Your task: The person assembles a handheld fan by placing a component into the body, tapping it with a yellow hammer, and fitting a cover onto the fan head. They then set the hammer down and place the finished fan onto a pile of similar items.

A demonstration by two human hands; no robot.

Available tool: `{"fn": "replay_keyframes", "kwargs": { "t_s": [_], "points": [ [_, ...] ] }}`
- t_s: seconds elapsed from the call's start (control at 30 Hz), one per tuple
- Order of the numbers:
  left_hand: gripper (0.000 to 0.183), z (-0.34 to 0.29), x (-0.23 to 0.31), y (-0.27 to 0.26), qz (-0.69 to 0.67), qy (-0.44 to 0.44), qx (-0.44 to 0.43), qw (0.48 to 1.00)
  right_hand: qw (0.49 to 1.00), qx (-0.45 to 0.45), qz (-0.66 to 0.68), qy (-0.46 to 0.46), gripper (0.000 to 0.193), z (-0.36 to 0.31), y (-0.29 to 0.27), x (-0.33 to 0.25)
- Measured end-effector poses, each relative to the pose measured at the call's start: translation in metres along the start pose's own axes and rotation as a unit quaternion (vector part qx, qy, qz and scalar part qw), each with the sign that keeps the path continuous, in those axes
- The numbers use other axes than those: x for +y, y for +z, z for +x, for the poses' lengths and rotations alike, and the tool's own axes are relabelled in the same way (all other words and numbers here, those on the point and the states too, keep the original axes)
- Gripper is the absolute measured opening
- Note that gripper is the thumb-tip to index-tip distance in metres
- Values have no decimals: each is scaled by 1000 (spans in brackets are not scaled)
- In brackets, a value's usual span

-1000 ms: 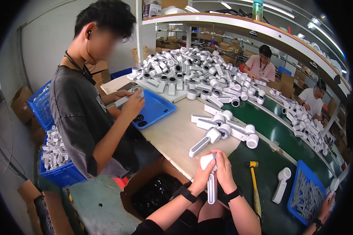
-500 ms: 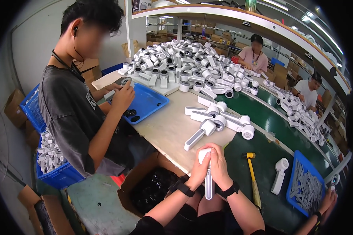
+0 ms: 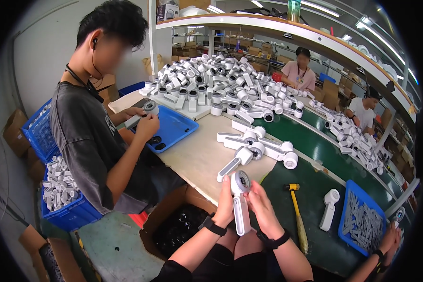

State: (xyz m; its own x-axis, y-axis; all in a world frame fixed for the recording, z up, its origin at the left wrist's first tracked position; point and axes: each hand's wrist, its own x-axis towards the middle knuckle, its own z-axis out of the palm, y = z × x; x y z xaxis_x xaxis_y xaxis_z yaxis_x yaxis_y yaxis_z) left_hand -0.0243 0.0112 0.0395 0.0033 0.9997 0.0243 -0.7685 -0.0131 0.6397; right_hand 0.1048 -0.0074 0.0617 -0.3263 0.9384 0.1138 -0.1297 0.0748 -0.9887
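My left hand (image 3: 225, 203) grips a white handheld device (image 3: 241, 215) by its round head. The head tilts up, showing a dark round opening with a grey rim, and the handle with its grey strip points down towards me. On the other side, my right hand (image 3: 264, 209) is loosely open, fingers apart and slightly bent, with the fingertips close beside the head; whether they touch it I cannot tell. Just beyond my hands lies a small group of similar white devices (image 3: 230, 168). A yellow-headed mallet (image 3: 296, 207) and one more white device (image 3: 329, 209) rest to the right.
A co-worker (image 3: 96, 127) at left holds a similar device above a blue tray (image 3: 192, 130). A large heap of devices (image 3: 207, 77) stands behind. A blue basket of grey strips (image 3: 345, 221) is at right, near another person's hands (image 3: 389, 239). A cardboard box (image 3: 148, 225) of black parts sits below.
My hands have parted from their clasp round the device. Its head now faces up with the opening showing, and the right hand has loosened off it. The view has shifted slightly.
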Motion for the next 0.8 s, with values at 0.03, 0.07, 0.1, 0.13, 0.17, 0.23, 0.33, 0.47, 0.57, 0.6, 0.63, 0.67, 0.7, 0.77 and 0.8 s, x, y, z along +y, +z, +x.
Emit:
{"fn": "replay_keyframes", "kwargs": {
  "t_s": [0.03,0.07,0.1,0.13,0.17,0.23,0.33,0.47,0.57,0.6,0.63,0.67,0.7,0.77,0.8],
  "points": [
    [60,-1,4,-2,-13,-5,8,1000,996,-14,-83,-25,61,-8,0,6],
    [60,0,8,-3,-27,-10,14,999,984,-25,-166,-52,62,-15,0,11],
    [60,0,11,-2,-23,3,27,999,965,-23,-235,-112,62,-20,2,15],
    [61,-5,16,1,-15,6,45,999,966,-27,-233,-114,62,-23,7,5],
    [62,-7,20,4,-8,6,60,998,986,-66,-155,-5,59,-30,14,-12],
    [63,-7,17,5,-16,-9,59,998,986,-111,-20,120,48,-39,23,-26],
    [62,-6,15,-1,-34,-21,20,999,990,-114,-20,79,46,-43,32,-40],
    [63,-5,25,-23,205,108,46,972,996,-53,-54,46,53,-36,27,-52],
    [58,-11,49,-16,298,-5,29,954,995,-56,-76,30,58,-36,33,-51],
    [58,-11,54,-11,301,-5,31,953,995,-58,-74,29,58,-37,36,-46],
    [55,-10,62,-5,269,-6,59,961,997,-51,-56,28,60,-37,40,-38],
    [53,-9,66,-1,236,-8,85,968,998,-43,-38,27,61,-37,43,-35],
    [53,4,68,-13,215,-15,70,974,997,-66,-40,2,60,-41,40,-36],
    [53,20,91,-17,300,13,121,946,995,-62,-65,-41,59,-50,36,-38],
    [53,32,99,-27,321,22,145,936,991,-58,-91,-81,59,-56,35,-36]
  ]
}}
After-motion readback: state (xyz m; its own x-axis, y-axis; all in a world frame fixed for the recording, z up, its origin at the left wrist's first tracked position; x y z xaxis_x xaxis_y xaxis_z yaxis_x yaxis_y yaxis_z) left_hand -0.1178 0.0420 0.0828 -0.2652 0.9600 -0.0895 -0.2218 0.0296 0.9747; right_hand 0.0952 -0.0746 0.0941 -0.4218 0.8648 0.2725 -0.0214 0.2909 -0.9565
